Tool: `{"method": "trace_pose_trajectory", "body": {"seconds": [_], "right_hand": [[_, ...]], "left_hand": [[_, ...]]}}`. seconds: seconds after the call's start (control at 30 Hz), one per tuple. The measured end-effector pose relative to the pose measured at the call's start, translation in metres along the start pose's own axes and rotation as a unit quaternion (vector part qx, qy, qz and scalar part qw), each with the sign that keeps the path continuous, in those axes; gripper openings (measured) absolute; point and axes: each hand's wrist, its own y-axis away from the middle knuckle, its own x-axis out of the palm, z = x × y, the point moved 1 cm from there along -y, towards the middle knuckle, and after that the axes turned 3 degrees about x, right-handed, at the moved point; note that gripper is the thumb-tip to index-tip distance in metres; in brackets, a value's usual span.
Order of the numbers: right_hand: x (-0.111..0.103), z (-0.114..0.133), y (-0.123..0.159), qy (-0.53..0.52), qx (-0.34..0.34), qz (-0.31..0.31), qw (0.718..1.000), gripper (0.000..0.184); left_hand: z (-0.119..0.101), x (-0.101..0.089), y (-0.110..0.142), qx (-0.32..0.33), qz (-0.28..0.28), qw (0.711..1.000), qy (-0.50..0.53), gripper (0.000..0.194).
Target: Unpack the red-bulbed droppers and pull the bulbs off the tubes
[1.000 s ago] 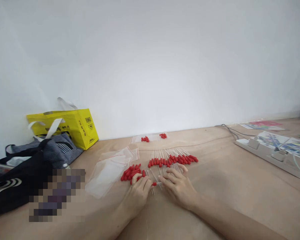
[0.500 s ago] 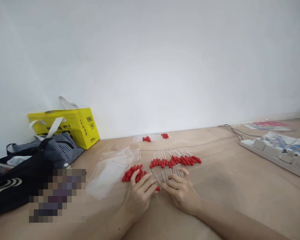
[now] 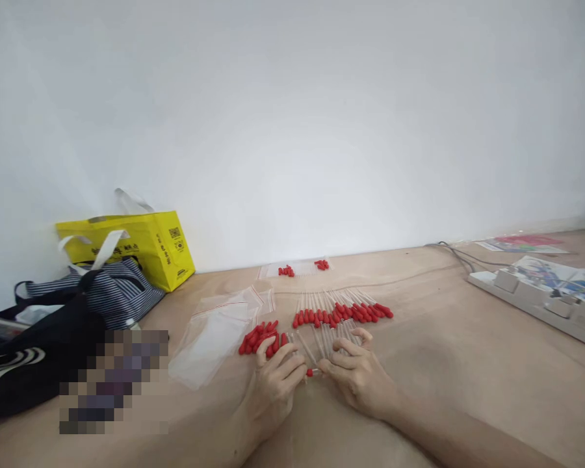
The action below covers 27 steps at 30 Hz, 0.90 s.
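"What's in our grip?"

"Our left hand (image 3: pixel 277 377) is closed at the fingertips on one red bulb (image 3: pixel 309 372), low over the table (image 3: pixel 468 354). Our right hand (image 3: pixel 363 377) looks pinched on a clear tube (image 3: pixel 316 372) beside it; we see only a sliver, since the fingers hide the rest."

"Why hold them nose to nose?"

"We judge it puts bulb and tube in one line, and holding both hands low probably steadies them. Whether the tube's end sits inside the bulb, we can't tell."

"And around the fingers?"

"Spare bulbs (image 3: pixel 256 339) lie heaped just beyond the left hand, and bare tubes (image 3: pixel 325 338) spread by the right, so we'd say each hand has its own kind within reach."

"Farther out?"

"A row of red-ended tubes (image 3: pixel 316 318) lies side by side, red ends towards us, stems towards the wall (image 3: pixel 292 130); that likely stops them tangling. Flat zip bags (image 3: pixel 202 351) overlap on the left, out of the hands' way. Near the wall, a filled bag (image 3: pixel 299 268) shows red at both ends, perhaps so the fat ends don't crowd together."
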Motion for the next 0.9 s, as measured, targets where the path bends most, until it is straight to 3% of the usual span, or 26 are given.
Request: {"method": "trace_pose_trajectory", "body": {"seconds": [0.23,0.3,0.4,0.53,0.67,0.9], "right_hand": [[-0.004,-0.005,0.003,-0.036,0.005,0.023,0.999,0.023],[-0.009,-0.017,0.007,-0.036,0.043,0.032,0.998,0.024],[-0.017,-0.042,0.014,-0.016,0.165,0.059,0.984,0.025],[-0.018,-0.063,0.019,0.035,0.290,0.097,0.951,0.029],[-0.011,-0.064,0.022,0.067,0.355,0.177,0.916,0.029],[-0.004,-0.062,0.025,0.062,0.416,0.212,0.882,0.030]], "left_hand": [[0.001,-0.003,0.004,-0.006,-0.005,1.000,0.000,0.025],[0.009,-0.012,0.004,-0.037,-0.025,0.999,-0.015,0.026],[0.025,-0.025,0.002,-0.122,-0.022,0.992,-0.038,0.021],[0.046,-0.030,-0.013,-0.246,0.093,0.965,0.004,0.025],[0.064,-0.018,-0.038,-0.357,0.243,0.902,-0.010,0.017],[0.082,0.012,-0.057,-0.400,0.323,0.856,-0.057,0.008]]}}
